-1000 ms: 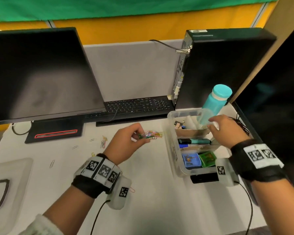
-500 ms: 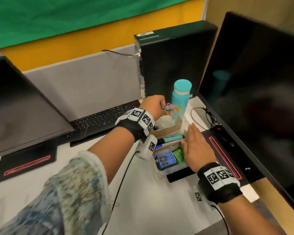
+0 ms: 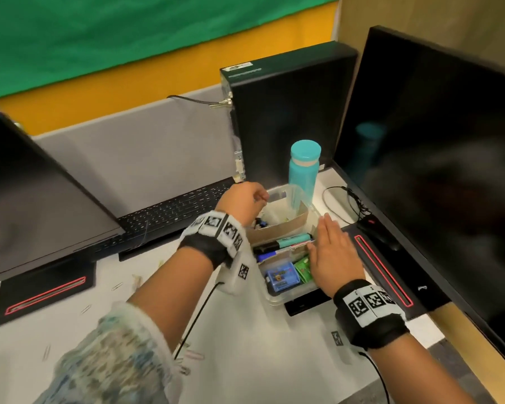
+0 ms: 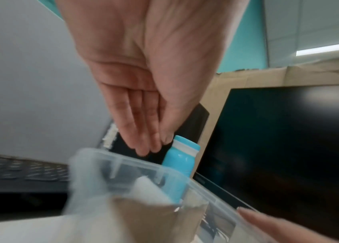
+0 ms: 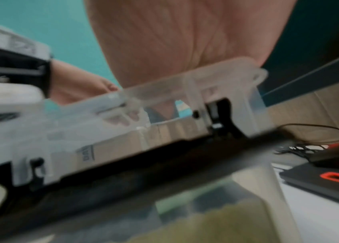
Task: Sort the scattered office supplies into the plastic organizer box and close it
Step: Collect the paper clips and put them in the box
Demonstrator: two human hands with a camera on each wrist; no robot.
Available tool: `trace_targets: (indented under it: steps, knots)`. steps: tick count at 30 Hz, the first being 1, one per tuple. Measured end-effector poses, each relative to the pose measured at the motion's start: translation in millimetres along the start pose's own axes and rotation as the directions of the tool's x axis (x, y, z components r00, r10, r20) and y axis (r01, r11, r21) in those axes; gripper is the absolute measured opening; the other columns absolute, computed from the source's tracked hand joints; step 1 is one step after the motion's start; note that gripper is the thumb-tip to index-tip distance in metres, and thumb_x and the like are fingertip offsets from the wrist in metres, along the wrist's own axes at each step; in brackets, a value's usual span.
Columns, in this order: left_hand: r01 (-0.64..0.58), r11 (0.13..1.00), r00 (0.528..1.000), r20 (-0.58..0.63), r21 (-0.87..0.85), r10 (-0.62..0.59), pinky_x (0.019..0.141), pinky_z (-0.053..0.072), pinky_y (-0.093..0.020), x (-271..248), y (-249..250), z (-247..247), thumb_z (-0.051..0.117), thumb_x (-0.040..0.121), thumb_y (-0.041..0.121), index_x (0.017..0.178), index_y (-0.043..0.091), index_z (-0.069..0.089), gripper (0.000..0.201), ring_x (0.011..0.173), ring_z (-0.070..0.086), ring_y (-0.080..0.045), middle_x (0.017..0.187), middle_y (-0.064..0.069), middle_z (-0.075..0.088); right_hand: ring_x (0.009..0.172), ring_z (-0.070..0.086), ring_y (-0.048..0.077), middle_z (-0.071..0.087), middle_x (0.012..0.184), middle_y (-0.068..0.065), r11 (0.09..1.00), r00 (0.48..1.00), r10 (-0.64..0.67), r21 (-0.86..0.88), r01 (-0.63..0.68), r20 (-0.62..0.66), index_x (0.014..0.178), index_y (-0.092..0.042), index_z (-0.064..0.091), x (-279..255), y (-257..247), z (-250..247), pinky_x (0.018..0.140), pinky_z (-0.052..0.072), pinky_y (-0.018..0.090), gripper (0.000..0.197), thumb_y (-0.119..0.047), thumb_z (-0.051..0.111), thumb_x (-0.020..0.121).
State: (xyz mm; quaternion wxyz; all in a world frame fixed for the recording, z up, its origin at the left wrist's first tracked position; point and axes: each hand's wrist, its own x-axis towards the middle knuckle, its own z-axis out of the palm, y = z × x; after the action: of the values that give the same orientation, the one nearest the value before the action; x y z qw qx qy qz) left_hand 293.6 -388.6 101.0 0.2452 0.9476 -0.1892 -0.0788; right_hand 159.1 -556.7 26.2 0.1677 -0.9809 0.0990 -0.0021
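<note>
The right hand [image 3: 331, 255] lies flat and open on the organizer box [image 3: 277, 297] at the tabletop's right side, apparently steadying it, while the left hand [image 3: 244, 201] hovers over the far compartment, its grip loose-fingered and empty, with paper clips [image 3: 117, 285] left scattered.

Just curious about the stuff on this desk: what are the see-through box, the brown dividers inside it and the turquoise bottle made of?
Organizer box: apparently clear, slightly frosted plastic; its contents show through the walls.
Dividers: likely plain cardboard, matte brown with rough-cut edges.
Bottle: smooth turquoise, with a faint sheen; plastic or coated metal, I cannot tell which.
</note>
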Motion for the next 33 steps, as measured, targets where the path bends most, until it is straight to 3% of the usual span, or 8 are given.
trace_targets:
  steps: [6, 11, 15, 19, 23, 25, 28, 33]
  knots:
    - [-0.021, 0.999, 0.992, -0.124, 0.025, 0.024, 0.089, 0.047, -0.026, -132, -101, 11, 0.051, 0.093, 0.022, 0.115, 0.025, 0.059, 0.024, 0.104, 0.055, -0.009, 0.117, 0.008, 0.059, 0.146, 0.014, 0.025, 0.019, 0.156, 0.012, 0.973, 0.978, -0.203, 0.105, 0.206, -0.036, 0.149, -0.005, 0.018, -19, -62, -11, 0.119, 0.013, 0.037, 0.060, -0.024, 0.041, 0.096]
    - [0.275, 0.959, 0.959, -0.089, 0.064, -0.269, 0.101, 0.039, -0.029, -236, -196, 29, 0.043, 0.091, 0.025, 0.129, 0.018, 0.051, 0.039, 0.118, 0.049, -0.020, 0.131, 0.000, 0.051, 0.145, 0.017, 0.016, 0.025, 0.155, 0.004, 0.864, 0.886, -0.461, 0.261, 0.431, 0.060, 0.147, -0.012, 0.027, -45, -138, 21, 0.118, 0.021, 0.033, 0.054, -0.022, 0.042, 0.096]
    - [0.485, 0.872, 0.874, -0.050, 0.064, -0.482, 0.114, 0.025, -0.029, -292, -251, 28, 0.040, 0.095, 0.023, 0.145, 0.012, 0.032, 0.052, 0.136, 0.033, -0.022, 0.149, -0.007, 0.035, 0.145, 0.011, 0.012, 0.014, 0.158, -0.001, 0.850, 0.794, -0.524, 0.254, 0.462, 0.309, 0.150, -0.014, 0.017, -45, -178, 74, 0.115, 0.014, 0.020, 0.056, -0.027, 0.035, 0.099]
    - [0.633, 0.770, 0.774, -0.088, 0.082, -0.627, 0.119, 0.016, -0.032, -304, -296, 7, 0.039, 0.097, 0.018, 0.149, 0.007, 0.017, 0.057, 0.144, 0.017, -0.023, 0.157, -0.009, 0.018, 0.144, 0.016, 0.017, 0.014, 0.158, 0.003, 0.854, 0.713, -0.509, 0.183, 0.486, 0.481, 0.149, -0.011, 0.019, -19, -219, 116, 0.116, 0.021, 0.028, 0.054, -0.023, 0.035, 0.098]
    - [0.793, 0.609, 0.609, -0.004, 0.007, -0.793, 0.120, 0.007, -0.036, -299, -327, -9, 0.033, 0.099, 0.016, 0.147, -0.002, 0.002, 0.060, 0.146, 0.001, -0.030, 0.158, -0.017, -0.001, 0.144, 0.017, 0.024, 0.012, 0.158, 0.007, 0.895, 0.742, -0.415, 0.087, 0.438, 0.528, 0.148, -0.009, 0.020, 18, -261, 144, 0.116, 0.024, 0.039, 0.056, -0.025, 0.036, 0.097]
    - [0.811, 0.585, 0.585, 0.013, 0.011, -0.811, 0.120, 0.002, -0.040, -293, -332, -6, 0.030, 0.100, 0.019, 0.144, -0.009, -0.002, 0.062, 0.144, -0.005, -0.038, 0.155, -0.026, -0.006, 0.146, 0.010, 0.026, 0.002, 0.159, 0.010, 0.922, 0.763, -0.338, 0.030, 0.387, 0.550, 0.149, -0.009, 0.012, 31, -276, 158, 0.117, 0.021, 0.041, 0.059, -0.028, 0.035, 0.098]
    - [0.749, 0.661, 0.661, -0.020, -0.042, -0.750, 0.119, 0.002, -0.044, -285, -330, 11, 0.033, 0.097, 0.019, 0.145, -0.009, 0.001, 0.064, 0.144, -0.007, -0.040, 0.154, -0.027, -0.006, 0.147, -0.006, 0.028, -0.012, 0.158, 0.012, 0.927, 0.735, -0.313, 0.023, 0.375, 0.601, 0.151, -0.009, -0.002, 38, -295, 178, 0.120, 0.009, 0.042, 0.063, -0.030, 0.029, 0.100]
    - [0.468, 0.884, 0.880, 0.096, 0.001, -0.466, 0.120, 0.002, -0.032, -285, -306, 22, 0.033, 0.097, 0.010, 0.147, 0.000, -0.008, 0.066, 0.145, -0.013, -0.027, 0.156, -0.015, -0.019, 0.147, -0.009, 0.023, -0.010, 0.159, 0.003, 0.779, 0.553, -0.543, 0.133, 0.613, 0.631, 0.152, -0.017, 0.003, 17, -307, 189, 0.119, 0.007, 0.038, 0.054, -0.024, 0.023, 0.102]
